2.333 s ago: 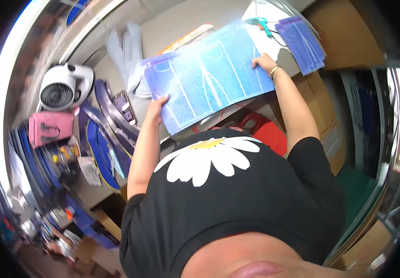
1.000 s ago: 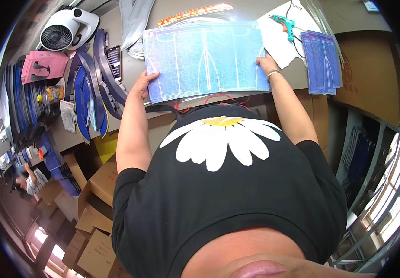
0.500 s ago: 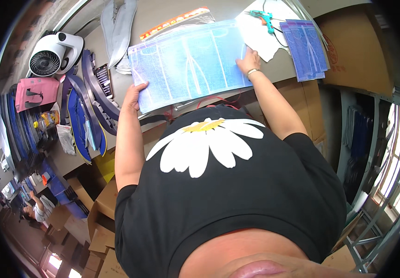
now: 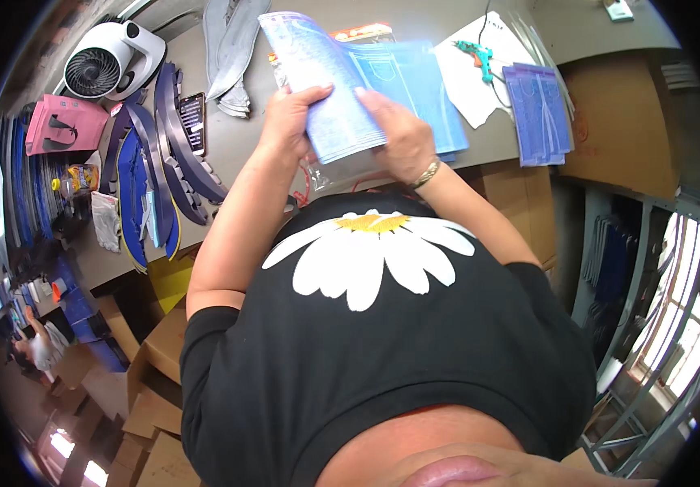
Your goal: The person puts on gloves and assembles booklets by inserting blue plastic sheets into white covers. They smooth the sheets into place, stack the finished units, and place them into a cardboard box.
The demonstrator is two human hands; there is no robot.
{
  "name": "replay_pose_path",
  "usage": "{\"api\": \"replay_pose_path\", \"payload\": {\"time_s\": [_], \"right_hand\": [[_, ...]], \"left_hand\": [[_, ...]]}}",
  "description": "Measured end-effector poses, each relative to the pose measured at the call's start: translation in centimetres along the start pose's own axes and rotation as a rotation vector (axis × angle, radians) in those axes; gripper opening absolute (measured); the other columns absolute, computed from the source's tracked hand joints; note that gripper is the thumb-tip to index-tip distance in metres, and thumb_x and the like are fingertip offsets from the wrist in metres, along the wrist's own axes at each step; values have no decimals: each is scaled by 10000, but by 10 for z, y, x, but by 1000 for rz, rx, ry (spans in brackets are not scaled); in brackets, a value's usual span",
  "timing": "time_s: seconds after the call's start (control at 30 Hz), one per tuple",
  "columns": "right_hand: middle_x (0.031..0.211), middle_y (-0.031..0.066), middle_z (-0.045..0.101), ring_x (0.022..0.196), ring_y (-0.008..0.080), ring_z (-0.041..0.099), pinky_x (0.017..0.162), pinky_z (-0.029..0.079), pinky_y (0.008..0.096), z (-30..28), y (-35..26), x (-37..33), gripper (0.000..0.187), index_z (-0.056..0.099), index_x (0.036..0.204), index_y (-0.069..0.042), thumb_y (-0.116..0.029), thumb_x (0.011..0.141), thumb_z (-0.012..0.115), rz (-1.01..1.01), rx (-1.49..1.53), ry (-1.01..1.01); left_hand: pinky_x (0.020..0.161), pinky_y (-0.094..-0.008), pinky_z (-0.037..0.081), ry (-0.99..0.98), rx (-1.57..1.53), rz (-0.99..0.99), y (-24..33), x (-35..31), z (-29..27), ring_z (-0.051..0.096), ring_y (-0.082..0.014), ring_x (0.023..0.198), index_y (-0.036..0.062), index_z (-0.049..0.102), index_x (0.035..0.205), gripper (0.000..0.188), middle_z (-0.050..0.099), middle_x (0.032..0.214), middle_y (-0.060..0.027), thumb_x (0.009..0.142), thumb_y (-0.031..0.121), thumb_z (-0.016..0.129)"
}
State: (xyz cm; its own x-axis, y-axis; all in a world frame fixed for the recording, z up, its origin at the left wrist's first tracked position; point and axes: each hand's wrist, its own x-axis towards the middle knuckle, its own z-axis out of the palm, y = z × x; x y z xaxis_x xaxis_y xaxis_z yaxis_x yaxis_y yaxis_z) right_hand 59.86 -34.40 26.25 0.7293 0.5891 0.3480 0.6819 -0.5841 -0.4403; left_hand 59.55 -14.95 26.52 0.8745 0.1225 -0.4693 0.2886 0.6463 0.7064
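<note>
A blue sheet printed with a denim-trouser pattern (image 4: 329, 97) lies before me, its left part lifted and curled over toward the right. My left hand (image 4: 289, 126) is closed on the near left edge of the raised part, thumb on top. My right hand (image 4: 402, 138) bends over the curled part's right side, fingers pressed on it; its fingertips are partly hidden. Beneath my right hand, the flat right part (image 4: 415, 77) stays on the table. An orange-and-clear plastic bag (image 4: 366, 34) shows behind the sheet.
A teal glue gun (image 4: 480, 57) rests on white paper (image 4: 467, 93), with denim-print pieces (image 4: 536, 114) to its right. On the left are a white fan (image 4: 102, 69), phone (image 4: 193, 122), curved purple strips (image 4: 175, 154), pink bag (image 4: 66, 126) and bottle (image 4: 78, 180). Grey pieces (image 4: 236, 49) lie farther back.
Before, the sheet lay flat with a hand at each end. Now its left part is raised and turned over rightward, and both hands have come together near the middle.
</note>
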Motion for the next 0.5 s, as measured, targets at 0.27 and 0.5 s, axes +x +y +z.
{"api": "replay_pose_path", "payload": {"time_s": [0.27,0.5], "right_hand": [[1066,178,685,958,220,678,818,522,317,-99,46,10,304,648,1115,32,35,811,647,-35,14,546],[926,118,688,779,161,626,716,503,281,-198,-14,-18,138,675,937,95,16,825,668,267,201,1008]], "left_hand": [[873,-330,498,-673,-19,18,-12,-5,87,587,-222,1052,49,387,1401,602,554,1254,-146,926,373,564],[1076,-450,310,-600,292,-594,-124,45,12,344,-341,1321,182,114,1513,906,277,1481,-187,851,535,621]]}}
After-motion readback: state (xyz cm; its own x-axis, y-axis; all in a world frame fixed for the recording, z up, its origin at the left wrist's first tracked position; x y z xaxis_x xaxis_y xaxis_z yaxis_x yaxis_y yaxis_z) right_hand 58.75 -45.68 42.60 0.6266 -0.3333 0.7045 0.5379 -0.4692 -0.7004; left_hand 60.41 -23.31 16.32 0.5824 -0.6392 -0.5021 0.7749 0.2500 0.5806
